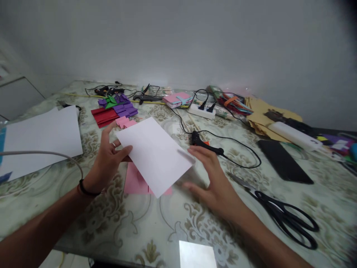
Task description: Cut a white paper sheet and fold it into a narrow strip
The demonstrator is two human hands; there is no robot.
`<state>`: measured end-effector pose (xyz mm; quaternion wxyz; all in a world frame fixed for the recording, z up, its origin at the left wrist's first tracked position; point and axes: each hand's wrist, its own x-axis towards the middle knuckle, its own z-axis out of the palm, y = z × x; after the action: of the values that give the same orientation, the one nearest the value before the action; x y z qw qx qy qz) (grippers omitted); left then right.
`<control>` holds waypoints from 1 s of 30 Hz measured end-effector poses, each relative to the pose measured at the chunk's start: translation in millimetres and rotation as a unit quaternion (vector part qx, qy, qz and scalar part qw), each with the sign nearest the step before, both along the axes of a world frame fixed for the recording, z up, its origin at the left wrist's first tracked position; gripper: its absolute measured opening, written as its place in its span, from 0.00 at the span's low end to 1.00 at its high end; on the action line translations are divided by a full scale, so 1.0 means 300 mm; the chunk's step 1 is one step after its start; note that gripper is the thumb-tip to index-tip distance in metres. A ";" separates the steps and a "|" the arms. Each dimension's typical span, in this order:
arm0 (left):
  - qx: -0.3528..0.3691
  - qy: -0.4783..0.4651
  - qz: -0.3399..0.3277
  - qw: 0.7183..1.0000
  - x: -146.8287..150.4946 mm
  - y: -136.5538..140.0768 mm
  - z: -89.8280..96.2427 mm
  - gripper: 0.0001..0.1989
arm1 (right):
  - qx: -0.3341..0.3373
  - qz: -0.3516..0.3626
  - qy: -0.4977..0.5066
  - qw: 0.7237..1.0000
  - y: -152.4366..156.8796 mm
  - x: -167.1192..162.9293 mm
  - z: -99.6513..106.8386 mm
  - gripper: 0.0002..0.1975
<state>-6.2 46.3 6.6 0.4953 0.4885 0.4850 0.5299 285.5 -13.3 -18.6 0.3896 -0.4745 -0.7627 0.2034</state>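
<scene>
My left hand [107, 162] pinches the left edge of a white sheet of paper [156, 156], thumb on top and fingers behind. The sheet is tilted above the table, and its right corner curls up a little. Beside that corner is my right hand [210, 176], slightly blurred, its thumb and fingers spread apart. Pink paper [136, 182] lies under the white sheet and is partly covered by it. Black-handled scissors [281, 212] rest to the right of my right forearm. A black glue gun [205, 143] lies just beyond my right hand.
Large white sheets [41, 137] lie at the left, crossed by a grey cable [41, 152]. Folded red paper [104, 116] and purple paper [125, 108] sit farther back. A white power strip [202, 111], a black phone-like slab [284, 160] and brown paper [267, 111] are toward the right.
</scene>
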 end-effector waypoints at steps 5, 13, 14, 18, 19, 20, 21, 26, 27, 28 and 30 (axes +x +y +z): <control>-0.027 -0.001 -0.044 0.999 0.006 -0.029 0.006 0.32 | 0.180 0.028 -0.093 0.979 -0.019 -0.016 0.019 0.22; 0.156 0.124 -0.092 0.976 -0.055 -0.022 0.022 0.20 | -0.080 -0.122 0.202 0.968 -0.035 0.018 0.040 0.10; 0.175 0.116 -0.111 0.971 -0.063 -0.018 0.027 0.20 | -0.111 -0.127 0.247 0.954 -0.030 0.023 0.035 0.12; 0.124 0.069 -0.198 0.970 -0.071 -0.033 0.042 0.14 | -0.207 -0.105 0.375 0.897 -0.010 0.025 0.015 0.16; 0.095 0.063 -0.199 0.973 -0.069 -0.040 0.042 0.12 | -0.222 -0.101 0.390 0.888 -0.007 0.022 0.013 0.17; 0.068 0.058 -0.194 0.977 -0.066 -0.048 0.042 0.13 | -0.233 -0.101 0.397 0.882 -0.004 0.020 0.013 0.18; 0.045 0.057 -0.186 0.980 -0.063 -0.054 0.042 0.15 | -0.241 -0.105 0.398 0.879 -0.002 0.018 0.014 0.18; -0.005 0.140 -0.228 0.963 -0.064 -0.058 0.055 0.25 | -0.290 -0.121 0.282 0.906 0.022 0.024 0.024 0.21; -0.011 0.177 -0.252 0.951 -0.064 -0.055 0.057 0.26 | -0.313 -0.108 0.242 0.912 0.026 0.024 0.026 0.21; -0.020 0.213 -0.276 0.937 -0.063 -0.052 0.056 0.26 | -0.332 -0.090 0.204 0.917 0.029 0.022 0.029 0.21; -0.044 0.255 -0.329 0.908 -0.055 -0.050 0.045 0.26 | -0.340 -0.047 0.145 0.928 0.029 0.012 0.035 0.20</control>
<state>-22.6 31.3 20.2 0.5217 0.7165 0.4299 0.1723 289.2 -4.7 -8.1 0.3203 -0.5789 -0.5602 0.4985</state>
